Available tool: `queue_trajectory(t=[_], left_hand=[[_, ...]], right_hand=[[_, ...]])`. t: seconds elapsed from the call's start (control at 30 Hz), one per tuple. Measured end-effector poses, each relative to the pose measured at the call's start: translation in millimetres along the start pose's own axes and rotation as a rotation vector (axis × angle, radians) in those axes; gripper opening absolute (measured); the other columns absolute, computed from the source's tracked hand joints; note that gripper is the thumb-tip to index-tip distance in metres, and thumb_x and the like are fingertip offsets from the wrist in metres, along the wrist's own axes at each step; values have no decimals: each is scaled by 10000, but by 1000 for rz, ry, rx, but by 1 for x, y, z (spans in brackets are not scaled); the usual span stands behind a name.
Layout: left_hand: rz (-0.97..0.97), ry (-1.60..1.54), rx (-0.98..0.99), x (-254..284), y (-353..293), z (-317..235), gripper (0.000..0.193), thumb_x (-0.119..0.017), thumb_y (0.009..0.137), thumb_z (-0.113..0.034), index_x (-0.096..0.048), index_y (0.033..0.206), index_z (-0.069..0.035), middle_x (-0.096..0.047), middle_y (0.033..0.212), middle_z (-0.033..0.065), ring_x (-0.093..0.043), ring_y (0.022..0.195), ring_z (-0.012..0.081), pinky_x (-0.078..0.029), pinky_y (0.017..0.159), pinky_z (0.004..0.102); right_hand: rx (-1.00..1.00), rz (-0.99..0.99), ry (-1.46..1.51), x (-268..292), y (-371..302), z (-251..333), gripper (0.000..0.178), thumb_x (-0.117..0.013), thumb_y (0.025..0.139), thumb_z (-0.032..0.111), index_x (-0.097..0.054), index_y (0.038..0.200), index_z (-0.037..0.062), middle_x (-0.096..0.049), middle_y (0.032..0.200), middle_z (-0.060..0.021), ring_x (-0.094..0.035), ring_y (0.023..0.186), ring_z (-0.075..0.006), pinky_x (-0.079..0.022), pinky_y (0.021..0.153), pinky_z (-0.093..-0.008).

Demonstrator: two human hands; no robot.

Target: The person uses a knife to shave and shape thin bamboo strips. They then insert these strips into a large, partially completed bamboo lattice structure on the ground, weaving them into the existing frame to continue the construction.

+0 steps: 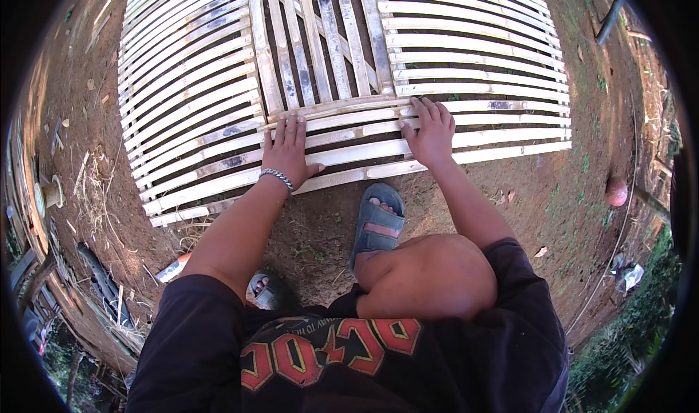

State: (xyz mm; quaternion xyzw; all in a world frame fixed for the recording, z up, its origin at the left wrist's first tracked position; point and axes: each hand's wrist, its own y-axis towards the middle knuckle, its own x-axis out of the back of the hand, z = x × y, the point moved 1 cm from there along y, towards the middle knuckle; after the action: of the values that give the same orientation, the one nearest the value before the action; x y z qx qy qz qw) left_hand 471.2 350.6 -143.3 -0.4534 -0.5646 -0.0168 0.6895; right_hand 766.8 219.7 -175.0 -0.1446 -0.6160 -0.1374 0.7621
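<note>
A large panel of pale split-bamboo slats (pixel 357 153) lies on the ground in front of me, with level slats on both sides and upright and slanting slats in its middle. My left hand (pixel 290 155), with a chain bracelet (pixel 277 178) at the wrist, rests on the near slats left of centre; its fingers are stretched forward and the thumb points right. To the right of centre, my right hand (pixel 431 133) lies over the same slats, fingers extended and thumb apart. Dark scorch-like marks (pixel 234 162) show on some slats.
My sandalled foot (pixel 380 220) stands on bare soil just short of the panel. A reddish round object (pixel 616 192) is at the right. On the left are a spool-like object (pixel 51 195), an orange-and-white object (pixel 173 268) and dark pieces (pixel 104 282).
</note>
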Motion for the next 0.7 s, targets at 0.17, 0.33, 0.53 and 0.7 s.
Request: queue_trajectory(t=[0.17, 0.33, 0.53, 0.7], left_hand=[[-19, -2, -2, -2, 0, 1, 1142, -684, 851, -669, -125, 1636, -56, -105, 1714, 149, -76, 1589, 322, -162, 1262, 540], [-17, -2, -1, -4, 0, 3, 1127, -650, 864, -692, -116, 1644, -79, -94, 1722, 121, -75, 1591, 304, -143, 1267, 541], [-76, -40, -23, -10, 0, 5, 1160, -691, 832, -681, -122, 1640, -73, -115, 1715, 135, -88, 1588, 317, -141, 1267, 537], [-93, -64, -25, -12, -1, 8, 1171, -708, 825, -668, -119, 1638, -66, -118, 1713, 141, -93, 1586, 325, -144, 1268, 535]], right_hand=[[-147, 72, 53, 5, 31, 6, 625, -712, 897, 488, -549, 1344, 82, -676, 1204, -141, -560, 1256, -336, -257, 1151, -622], [-346, 220, 177, 7, 52, 26, 655, -732, 877, 514, -528, 1311, 68, -721, 1086, -161, -657, 1154, -322, -160, 1182, -650], [-450, 320, 256, -1, 67, 19, 826, -743, 831, 574, -425, 1394, 61, -736, 1089, -188, -642, 1207, -346, -45, 1203, -655], [-497, 368, 271, -1, 74, 23, 924, -750, 813, 598, -351, 1444, 55, -715, 1170, -219, -608, 1267, -365, -3, 1210, -642]])
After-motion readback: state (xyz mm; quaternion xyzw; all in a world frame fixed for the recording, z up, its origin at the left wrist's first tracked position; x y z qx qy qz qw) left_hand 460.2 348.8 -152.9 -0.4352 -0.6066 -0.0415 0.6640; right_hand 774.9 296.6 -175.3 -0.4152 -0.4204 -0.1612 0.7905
